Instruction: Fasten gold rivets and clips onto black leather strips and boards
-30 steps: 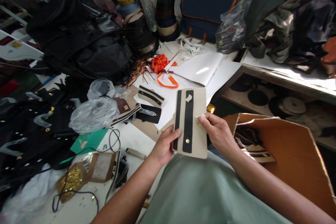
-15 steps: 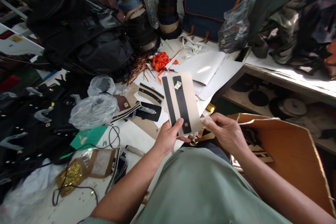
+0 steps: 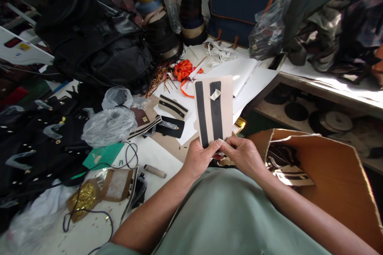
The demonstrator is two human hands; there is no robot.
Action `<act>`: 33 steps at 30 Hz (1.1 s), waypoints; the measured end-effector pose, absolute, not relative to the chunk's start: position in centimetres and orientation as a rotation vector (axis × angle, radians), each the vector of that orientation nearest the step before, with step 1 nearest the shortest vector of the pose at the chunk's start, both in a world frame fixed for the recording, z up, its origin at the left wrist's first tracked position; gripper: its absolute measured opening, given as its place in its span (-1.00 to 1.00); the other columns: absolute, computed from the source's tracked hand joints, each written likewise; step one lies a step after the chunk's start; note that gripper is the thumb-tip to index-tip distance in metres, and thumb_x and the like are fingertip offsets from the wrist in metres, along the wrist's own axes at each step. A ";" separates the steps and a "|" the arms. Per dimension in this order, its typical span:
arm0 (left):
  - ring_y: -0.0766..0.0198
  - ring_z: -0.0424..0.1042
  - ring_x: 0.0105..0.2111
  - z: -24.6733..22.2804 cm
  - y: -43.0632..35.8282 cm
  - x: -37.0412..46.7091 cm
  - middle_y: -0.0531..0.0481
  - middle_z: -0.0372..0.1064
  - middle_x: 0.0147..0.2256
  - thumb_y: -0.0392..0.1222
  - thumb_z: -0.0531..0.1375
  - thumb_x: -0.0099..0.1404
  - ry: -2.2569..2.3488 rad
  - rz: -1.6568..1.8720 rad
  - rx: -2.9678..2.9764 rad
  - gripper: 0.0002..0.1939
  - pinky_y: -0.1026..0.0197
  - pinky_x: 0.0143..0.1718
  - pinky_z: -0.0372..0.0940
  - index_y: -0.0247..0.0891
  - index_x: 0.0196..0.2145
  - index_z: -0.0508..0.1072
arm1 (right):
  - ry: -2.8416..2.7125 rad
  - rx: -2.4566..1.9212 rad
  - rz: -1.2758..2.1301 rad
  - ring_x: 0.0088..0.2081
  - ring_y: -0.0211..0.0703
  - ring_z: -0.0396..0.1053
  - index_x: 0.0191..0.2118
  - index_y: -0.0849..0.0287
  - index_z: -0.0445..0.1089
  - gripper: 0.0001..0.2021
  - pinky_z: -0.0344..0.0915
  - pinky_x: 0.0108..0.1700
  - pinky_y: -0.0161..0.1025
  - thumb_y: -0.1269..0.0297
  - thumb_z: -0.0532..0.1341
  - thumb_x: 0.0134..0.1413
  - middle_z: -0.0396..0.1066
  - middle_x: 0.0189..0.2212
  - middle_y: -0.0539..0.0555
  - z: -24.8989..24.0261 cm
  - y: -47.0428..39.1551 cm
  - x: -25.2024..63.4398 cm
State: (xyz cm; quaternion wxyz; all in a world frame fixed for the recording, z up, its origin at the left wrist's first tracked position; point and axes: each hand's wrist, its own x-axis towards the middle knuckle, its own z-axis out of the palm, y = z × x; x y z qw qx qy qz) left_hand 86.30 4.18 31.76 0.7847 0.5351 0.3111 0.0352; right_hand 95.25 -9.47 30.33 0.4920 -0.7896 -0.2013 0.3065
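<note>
Beige with black stripes, a flat panel (image 3: 227, 103) is standing roughly upright; the left hand (image 3: 198, 158) is clamping its lower end, the right hand (image 3: 244, 153) is pinching a pale scrap (image 3: 220, 140) against it. Beyond, orange ribbon (image 3: 183, 70) is lying on the white table (image 3: 163, 156); to the right, a cardboard box (image 3: 332, 175) is holding striped pieces (image 3: 290, 176).

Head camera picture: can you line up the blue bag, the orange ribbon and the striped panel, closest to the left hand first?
1. Striped panel: held in the left hand.
2. Orange ribbon: ahead, beyond the panel.
3. Blue bag: at the back.
</note>
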 end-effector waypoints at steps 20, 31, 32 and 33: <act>0.14 0.57 -0.35 30.6 4.6 85.3 -0.11 0.59 -0.30 0.22 0.35 0.23 0.576 0.119 1.107 -0.48 0.14 -0.30 0.51 -0.34 -0.15 0.56 | -0.574 -1.941 0.793 -0.55 -0.31 0.04 -0.61 0.17 0.29 -0.45 -0.04 -0.51 -0.29 -0.18 0.29 0.16 0.20 -0.68 -0.08 30.5 -9.8 95.2; 0.16 0.55 -0.37 30.3 5.6 85.2 -0.06 0.59 -0.34 -0.08 0.47 0.11 0.569 0.021 1.258 -0.66 0.15 -0.30 0.51 -0.32 -0.20 0.61 | -0.652 -1.840 1.006 -0.49 -0.24 0.19 -0.38 0.20 0.51 -0.47 0.10 -0.44 -0.28 -0.18 0.11 0.33 0.31 -0.55 -0.03 31.7 -10.1 96.2; 0.19 0.54 -0.39 30.3 5.6 85.3 -0.04 0.57 -0.37 -0.10 0.46 0.11 0.567 0.040 1.261 -0.69 0.18 -0.32 0.49 -0.33 -0.24 0.60 | -0.662 -1.839 1.008 -0.46 -0.23 0.24 -0.35 0.20 0.53 -0.49 0.14 -0.42 -0.28 -0.17 0.13 0.32 0.36 -0.52 -0.02 31.9 -10.2 96.1; 0.22 0.52 -0.41 30.3 5.5 85.4 -0.02 0.55 -0.40 -0.11 0.47 0.11 0.570 0.062 1.262 -0.71 0.20 -0.33 0.48 -0.34 -0.28 0.59 | -0.670 -1.841 1.000 -0.43 -0.21 0.29 -0.32 0.19 0.55 -0.52 0.17 -0.38 -0.28 -0.16 0.17 0.30 0.40 -0.48 -0.01 32.0 -10.2 96.1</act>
